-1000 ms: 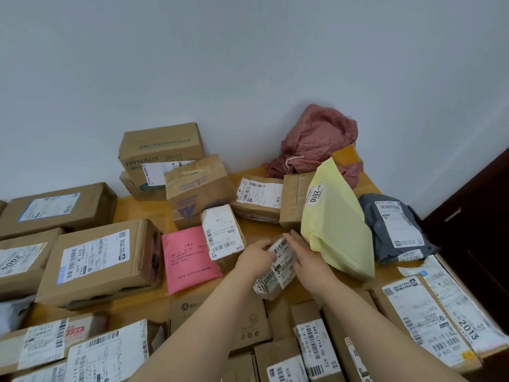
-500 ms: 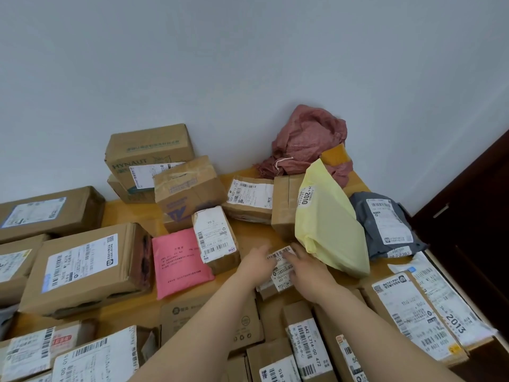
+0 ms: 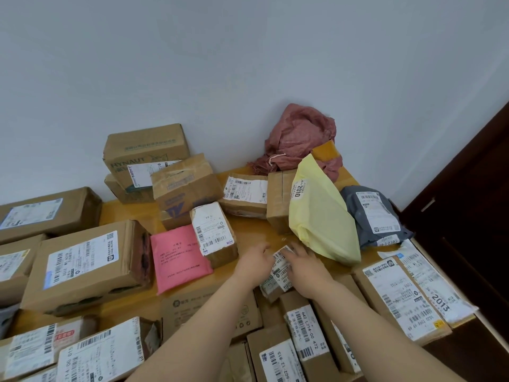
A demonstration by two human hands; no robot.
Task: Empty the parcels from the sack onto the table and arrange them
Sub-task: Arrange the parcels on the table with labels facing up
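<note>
A small labelled parcel lies low on the wooden table, in the middle. My left hand grips its left side and my right hand grips its right side. The crumpled red sack sits slumped at the back against the wall. A yellow soft mailer leans just right of my hands. Next to it lies a grey mailer. A pink mailer and a small labelled box lie to the left of my hands.
Brown cartons cover the table: a large box at left, a stacked HYNAUT box at the back, several labelled boxes along the front edge, and a flat parcel marked 2013 at right. A dark wooden door stands beside the table's right edge.
Both hands have lowered the small parcel toward the table, down among the front boxes. The view has shifted slightly.
</note>
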